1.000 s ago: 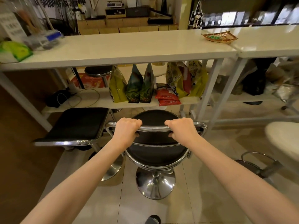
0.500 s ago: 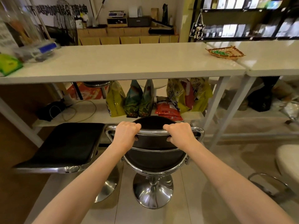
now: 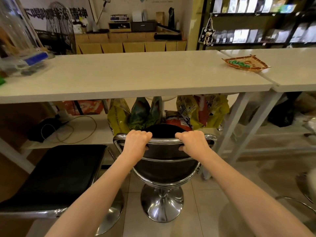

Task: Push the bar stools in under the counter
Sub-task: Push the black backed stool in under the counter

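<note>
A round black bar stool with a chrome backrest rail and chrome pedestal base stands in front of the white counter, its front edge close to the lower shelf. My left hand and my right hand both grip the chrome rail at the top of its back. A square black stool with a chrome edge stands to the left, out from the counter. Part of a third stool shows at the right edge.
A lower shelf under the counter holds several coloured bags and a coiled cable. White counter legs stand right of the round stool. A woven tray lies on the counter at the right, clear containers at the left.
The round stool has moved forward toward the counter with both hands on its rail. I have stepped closer, so the counter fills more of the view.
</note>
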Tool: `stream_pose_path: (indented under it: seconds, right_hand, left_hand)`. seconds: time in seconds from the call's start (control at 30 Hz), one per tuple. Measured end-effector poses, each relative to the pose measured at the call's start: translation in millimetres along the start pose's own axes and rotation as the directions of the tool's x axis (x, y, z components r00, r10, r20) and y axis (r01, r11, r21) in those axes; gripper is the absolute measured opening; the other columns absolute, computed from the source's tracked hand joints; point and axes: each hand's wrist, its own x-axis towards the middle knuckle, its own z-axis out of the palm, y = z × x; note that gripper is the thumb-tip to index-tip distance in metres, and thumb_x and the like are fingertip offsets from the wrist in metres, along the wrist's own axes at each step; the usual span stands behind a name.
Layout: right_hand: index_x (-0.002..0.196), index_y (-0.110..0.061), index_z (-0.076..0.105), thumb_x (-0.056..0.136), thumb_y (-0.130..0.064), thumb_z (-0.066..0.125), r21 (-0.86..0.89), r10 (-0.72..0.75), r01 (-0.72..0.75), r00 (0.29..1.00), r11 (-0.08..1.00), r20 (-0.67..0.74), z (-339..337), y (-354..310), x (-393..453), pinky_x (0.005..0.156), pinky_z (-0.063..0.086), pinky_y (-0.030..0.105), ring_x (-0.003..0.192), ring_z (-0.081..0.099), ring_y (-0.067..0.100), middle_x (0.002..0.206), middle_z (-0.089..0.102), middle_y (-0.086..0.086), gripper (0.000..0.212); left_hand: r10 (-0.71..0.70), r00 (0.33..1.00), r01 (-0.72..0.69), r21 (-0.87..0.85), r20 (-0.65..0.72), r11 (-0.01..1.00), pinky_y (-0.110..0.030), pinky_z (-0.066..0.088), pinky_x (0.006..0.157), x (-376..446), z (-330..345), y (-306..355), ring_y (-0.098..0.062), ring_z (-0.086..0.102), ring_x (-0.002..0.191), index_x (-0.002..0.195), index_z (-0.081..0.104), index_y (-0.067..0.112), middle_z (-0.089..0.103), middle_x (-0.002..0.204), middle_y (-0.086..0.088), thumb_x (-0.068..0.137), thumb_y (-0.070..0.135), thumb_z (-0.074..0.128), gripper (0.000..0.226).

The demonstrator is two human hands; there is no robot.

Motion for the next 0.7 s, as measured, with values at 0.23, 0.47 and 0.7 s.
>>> stream_pose_path:
  seconds: [0.23, 0.47, 0.7]
  right_hand:
    - [0.112, -0.020, 0.052, 0.087, -0.035, 0.062, -0.031, -0.018, 0.018, 1.000, 0.999, 0.016, 1, 10, 2, 0.060, 0.036, 0.029, 0.090, 0.065, 0.024, 0.099, 0.067, 0.000, 0.031]
    - [0.121, -0.023, 0.051, 0.085, -0.036, 0.064, -0.022, -0.054, 0.055, 0.997, 0.998, 0.048, 4, 20, 5, 0.067, 0.048, 0.032, 0.096, 0.065, 0.024, 0.106, 0.068, -0.001, 0.041]
    - [0.120, -0.020, 0.050, 0.083, -0.034, 0.067, -0.048, -0.078, 0.080, 0.996, 0.996, 0.048, 6, 31, 5, 0.074, 0.047, 0.036, 0.100, 0.061, 0.025, 0.109, 0.066, 0.002, 0.043]
  left_hand:
    - [0.048, 0.999, -0.048, 0.009, -0.012, 0.999, -0.025, 0.038, 0.040, 3, 3, 3, -0.020, 0.054, 0.038, 0.058, 0.057, 0.012, 0.056, 0.044, -0.001, 0.029, 0.009, 0.094, 0.047]
    - [0.031, 0.999, -0.031, -0.020, -0.028, 0.999, -0.027, 0.037, 0.047, 2, 5, 12, -0.023, 0.058, 0.047, 0.067, 0.060, 0.008, 0.061, 0.053, -0.006, 0.047, 0.004, 0.089, 0.036]
    - [-0.030, 0.999, 0.028, 0.060, 0.035, 0.998, -0.027, 0.033, 0.065, 3, -2, 27, -0.021, 0.062, 0.080, 0.099, 0.055, 0.012, 0.066, 0.088, -0.005, 0.085, 0.014, 0.064, 0.017]
